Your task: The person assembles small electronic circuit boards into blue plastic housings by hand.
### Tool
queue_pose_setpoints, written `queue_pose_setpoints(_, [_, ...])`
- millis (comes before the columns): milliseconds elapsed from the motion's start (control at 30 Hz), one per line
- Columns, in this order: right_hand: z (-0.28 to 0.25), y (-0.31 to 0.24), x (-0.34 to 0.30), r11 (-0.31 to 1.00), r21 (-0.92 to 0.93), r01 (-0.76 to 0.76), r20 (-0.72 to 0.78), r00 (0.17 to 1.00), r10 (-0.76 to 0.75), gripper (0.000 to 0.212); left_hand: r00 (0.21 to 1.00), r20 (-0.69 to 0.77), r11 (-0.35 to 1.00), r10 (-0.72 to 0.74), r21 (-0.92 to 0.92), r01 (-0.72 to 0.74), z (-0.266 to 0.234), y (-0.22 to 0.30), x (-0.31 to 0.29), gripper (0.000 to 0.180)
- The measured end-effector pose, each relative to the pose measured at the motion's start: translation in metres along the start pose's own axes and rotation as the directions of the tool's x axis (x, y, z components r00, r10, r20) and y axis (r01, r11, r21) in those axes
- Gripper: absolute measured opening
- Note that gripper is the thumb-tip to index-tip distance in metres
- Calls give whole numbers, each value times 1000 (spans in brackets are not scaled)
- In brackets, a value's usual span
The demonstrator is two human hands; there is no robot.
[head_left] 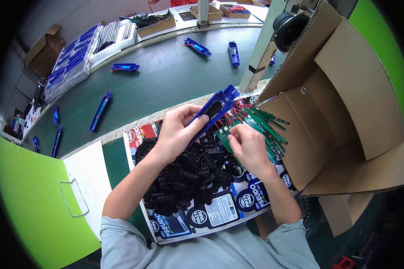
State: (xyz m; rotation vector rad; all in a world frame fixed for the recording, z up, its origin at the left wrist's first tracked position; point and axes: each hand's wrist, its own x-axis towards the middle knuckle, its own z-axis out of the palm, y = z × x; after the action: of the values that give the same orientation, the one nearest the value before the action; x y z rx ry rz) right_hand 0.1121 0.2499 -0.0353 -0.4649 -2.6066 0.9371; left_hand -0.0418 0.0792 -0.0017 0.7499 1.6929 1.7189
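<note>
My left hand [177,130] is wrapped round a long blue plastic housing [229,93], tilted up to the right. A black ribbed insert [214,109] sits in its hollow, with my thumb beside it. My right hand [250,145] is closed, fingertips pinched at a green circuit board [223,138] with red wires. Beneath and beyond that hand lies a pile of similar green boards [259,123], their red wires tangled toward the housing. Below my left hand a heap of black plastic inserts [184,179] covers much of a printed cardboard sheet [215,210].
A large open cardboard box [336,121] stands at the right, near a metal post [260,54]. Across the green conveyor belt [161,76] lie several blue housings [101,111]. Trays of blue parts [74,58] stand at the far left, beyond a bright green panel [36,197].
</note>
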Motion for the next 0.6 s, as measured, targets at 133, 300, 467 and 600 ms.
queue_pose_setpoints(133, [-24,-16,5,959,262,-111,-31,992,124,11,992,95,982,-83,-161,97,8,-1,0,26])
queue_pose_setpoints(300, [-31,-6,7,819,556,-143,14,987,163,14,966,220,936,-134,-292,196,31,1,2,27])
queue_pose_setpoints(467, [-31,-9,8,696,712,-88,4,993,121,14,960,256,926,-118,-320,199,38,0,4,27])
queue_pose_setpoints(600, [-37,-10,9,655,752,-71,6,995,101,12,976,201,965,-84,-229,131,44,0,3,27])
